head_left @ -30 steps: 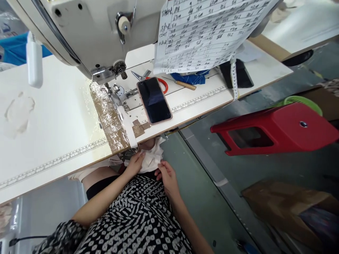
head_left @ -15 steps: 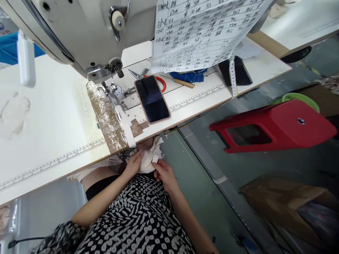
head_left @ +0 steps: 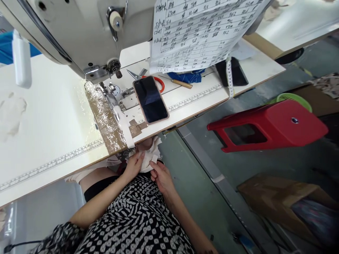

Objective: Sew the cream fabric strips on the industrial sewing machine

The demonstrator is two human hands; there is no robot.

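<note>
Below the table's front edge, in my lap, lies a bundle of white fabric pieces (head_left: 149, 157). My left hand (head_left: 134, 164) rests on its left side with fingers curled over the cloth. My right hand (head_left: 160, 174) pinches a small white piece at the bundle's right side. A white strip (head_left: 124, 125) runs from the sewing machine's presser foot (head_left: 109, 92) down over the table edge toward my hands. The sewing machine head (head_left: 79, 31) stands above.
On the white table (head_left: 47, 123) lie a phone (head_left: 150, 99), red-handled scissors (head_left: 156, 79), an awl (head_left: 178, 83), a blue cloth (head_left: 188, 76) and a dark device (head_left: 234, 72). A paper chart (head_left: 201, 28) hangs overhead. A red stool (head_left: 267, 125) lies to the right, a cardboard box (head_left: 286, 204) beyond.
My right hand has shifted slightly left and closed on a small white piece. The view has drifted a little; the left hand stays on the bundle.
</note>
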